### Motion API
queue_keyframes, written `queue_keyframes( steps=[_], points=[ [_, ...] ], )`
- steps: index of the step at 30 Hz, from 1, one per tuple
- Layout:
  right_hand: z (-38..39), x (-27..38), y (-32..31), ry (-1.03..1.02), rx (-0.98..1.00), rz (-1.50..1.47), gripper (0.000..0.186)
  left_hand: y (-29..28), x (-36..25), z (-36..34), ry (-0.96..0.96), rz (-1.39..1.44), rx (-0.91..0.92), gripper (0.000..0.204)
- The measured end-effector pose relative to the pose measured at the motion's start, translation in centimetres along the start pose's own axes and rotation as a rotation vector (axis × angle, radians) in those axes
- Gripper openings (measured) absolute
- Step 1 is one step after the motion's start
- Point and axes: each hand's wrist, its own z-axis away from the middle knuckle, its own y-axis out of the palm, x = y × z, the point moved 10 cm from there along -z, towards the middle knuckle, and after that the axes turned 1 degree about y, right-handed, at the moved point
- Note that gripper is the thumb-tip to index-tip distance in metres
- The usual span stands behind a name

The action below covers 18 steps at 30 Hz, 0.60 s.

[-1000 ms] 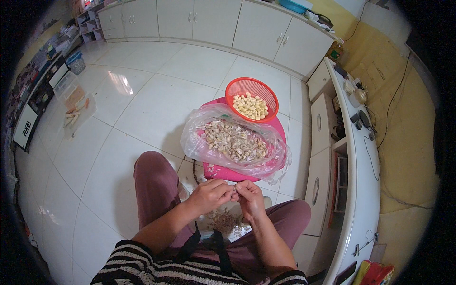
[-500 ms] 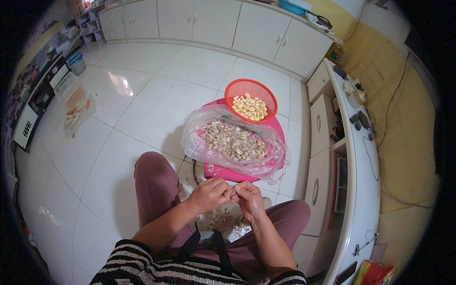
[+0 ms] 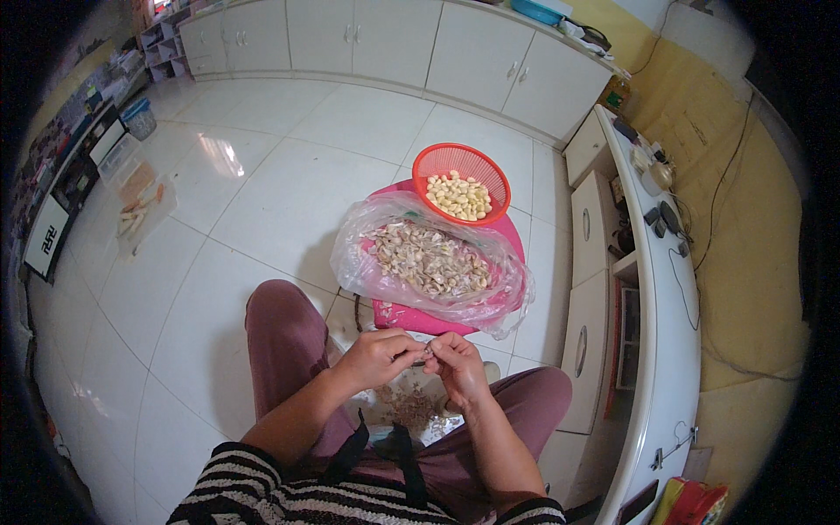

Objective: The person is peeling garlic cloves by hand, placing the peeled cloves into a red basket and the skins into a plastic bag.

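My left hand (image 3: pixel 381 359) and my right hand (image 3: pixel 457 366) meet above my lap, both closed, pinching a small garlic clove (image 3: pixel 429 350) between their fingertips, largely covered by them. Just beyond lies a crumpled clear plastic bag (image 3: pixel 354 262) on a pink stool (image 3: pixel 402 312), holding many unpeeled cloves and papery skins (image 3: pixel 433 258). Behind it a red mesh basket (image 3: pixel 479 164) contains several pale peeled cloves (image 3: pixel 457 195). Scattered brown skins (image 3: pixel 407 404) lie low between my knees.
White cabinets (image 3: pixel 477 57) line the far wall. A white counter with drawers (image 3: pixel 652 297) runs along my right, cluttered on top. At left, food in clear containers (image 3: pixel 138 188) sits on the tiled floor near a dark low unit (image 3: pixel 44 236) and a small bin (image 3: pixel 138 121).
My fingers shift slightly at the pinch, the left hand edging a little up and leftward. The bag and basket look unchanged.
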Motion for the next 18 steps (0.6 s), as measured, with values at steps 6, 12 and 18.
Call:
queue_keyframes(
  steps=[6, 12, 18],
  points=[
    [0.2, 0.4, -0.3, -0.047, -0.101, 0.105, 0.009, 0.4, 0.8, 0.0, -0.107, 0.018, 0.022, 0.009],
    [0.2, 0.8, -0.1, -0.103, -0.076, 0.154, 0.009, 0.1, 0.4, 0.0, -0.034, -0.030, -0.106, 0.008],
    [0.1, 1.0, -0.1, -0.097, -0.059, 0.048, 0.008, -0.2, 1.1, -0.1, -0.177, 0.123, -0.128, 0.007]
  ],
)
